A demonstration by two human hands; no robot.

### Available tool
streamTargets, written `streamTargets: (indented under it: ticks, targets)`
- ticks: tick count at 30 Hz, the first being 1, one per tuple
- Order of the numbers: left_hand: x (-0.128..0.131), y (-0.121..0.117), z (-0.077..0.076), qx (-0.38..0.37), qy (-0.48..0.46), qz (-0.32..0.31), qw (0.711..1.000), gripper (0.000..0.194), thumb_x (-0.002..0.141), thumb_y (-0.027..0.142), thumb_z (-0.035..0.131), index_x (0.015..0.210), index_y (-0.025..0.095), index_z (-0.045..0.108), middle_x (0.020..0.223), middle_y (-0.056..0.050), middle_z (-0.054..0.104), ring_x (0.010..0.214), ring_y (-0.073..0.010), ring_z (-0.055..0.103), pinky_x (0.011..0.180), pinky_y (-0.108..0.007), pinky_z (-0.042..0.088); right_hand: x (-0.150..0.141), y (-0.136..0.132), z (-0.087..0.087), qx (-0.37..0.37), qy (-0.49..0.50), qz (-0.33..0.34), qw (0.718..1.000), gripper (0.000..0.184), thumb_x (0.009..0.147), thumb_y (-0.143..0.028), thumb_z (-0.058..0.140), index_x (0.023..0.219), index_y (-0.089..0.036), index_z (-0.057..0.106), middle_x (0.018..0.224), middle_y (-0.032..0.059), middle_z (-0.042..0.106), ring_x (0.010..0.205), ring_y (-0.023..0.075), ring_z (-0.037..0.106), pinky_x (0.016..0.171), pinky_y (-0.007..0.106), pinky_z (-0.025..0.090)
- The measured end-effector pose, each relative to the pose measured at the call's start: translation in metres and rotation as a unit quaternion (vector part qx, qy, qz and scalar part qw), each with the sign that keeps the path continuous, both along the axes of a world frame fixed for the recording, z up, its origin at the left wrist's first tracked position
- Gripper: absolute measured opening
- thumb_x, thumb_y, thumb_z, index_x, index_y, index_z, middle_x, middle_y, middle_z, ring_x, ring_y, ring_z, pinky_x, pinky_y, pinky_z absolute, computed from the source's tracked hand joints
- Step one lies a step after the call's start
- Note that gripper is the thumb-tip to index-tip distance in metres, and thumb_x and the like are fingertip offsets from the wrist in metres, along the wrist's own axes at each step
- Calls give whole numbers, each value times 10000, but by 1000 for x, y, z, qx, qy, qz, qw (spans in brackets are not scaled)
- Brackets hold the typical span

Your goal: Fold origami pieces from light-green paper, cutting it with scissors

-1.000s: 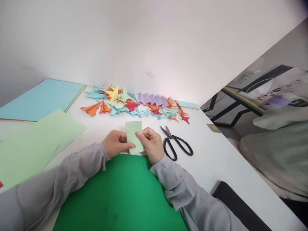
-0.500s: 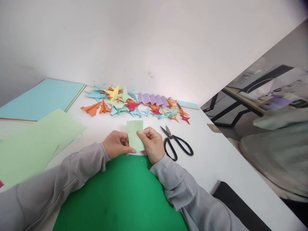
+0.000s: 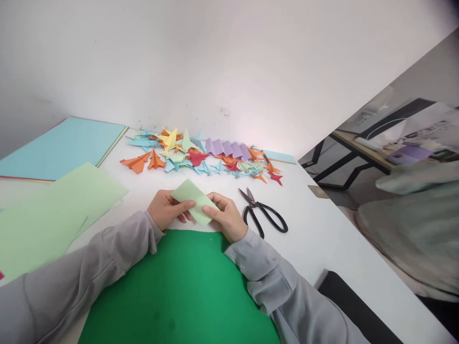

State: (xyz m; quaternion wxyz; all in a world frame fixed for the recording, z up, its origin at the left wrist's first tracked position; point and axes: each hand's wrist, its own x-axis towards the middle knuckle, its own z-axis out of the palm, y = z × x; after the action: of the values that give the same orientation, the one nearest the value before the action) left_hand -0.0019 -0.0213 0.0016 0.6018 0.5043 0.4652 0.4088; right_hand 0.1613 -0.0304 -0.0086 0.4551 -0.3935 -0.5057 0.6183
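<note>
Our left hand (image 3: 165, 209) and right hand (image 3: 229, 217) pinch the tilted pale-green paper (image 3: 193, 193) between them. We should grip lightly, leaving its edges straight and unwrinkled.

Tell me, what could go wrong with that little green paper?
The small green paper might crease crookedly, since the left hand and right hand both pinch it. The scissors lie slightly open beside the right hand, so a careless sideways reach could nick a finger.
</note>
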Motion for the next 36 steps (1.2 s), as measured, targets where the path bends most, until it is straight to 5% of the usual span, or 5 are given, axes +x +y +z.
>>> streamTargets:
  ticks: [4,12,25,36]
  targets:
    - [-1,2,-2,-7,-34,48,998,288,549,313,747,707,89,658,614,-45,676,536,-152,618,451,-237,514,-6,-4,5,5,-52,4,999,265,569,-328,736,690,-148,584,537,-29,593,451,77,486,437,200,362]
    - [-4,1,0,-23,-38,7,999,291,553,245,750,774,77,661,584,-46,671,559,-166,640,425,-215,503,-2,3,-8,6,-6,-79,997,196,608,-307,708,657,-156,594,430,-67,520,358,47,385,378,184,290]
    - [-2,-1,3,-7,16,-26,1000,243,488,207,771,665,90,654,515,-29,651,455,-127,591,418,-209,499,-1,-1,-4,46,-100,-38,993,282,616,-357,697,482,-151,559,429,-42,493,390,56,366,390,209,252]
    - [-3,-2,9,-12,23,-34,999,231,471,245,771,516,94,603,408,-8,581,374,-104,531,367,-200,452,-1,-3,4,40,-117,32,992,310,651,-423,661,522,-146,611,436,-15,533,383,66,428,361,194,318]
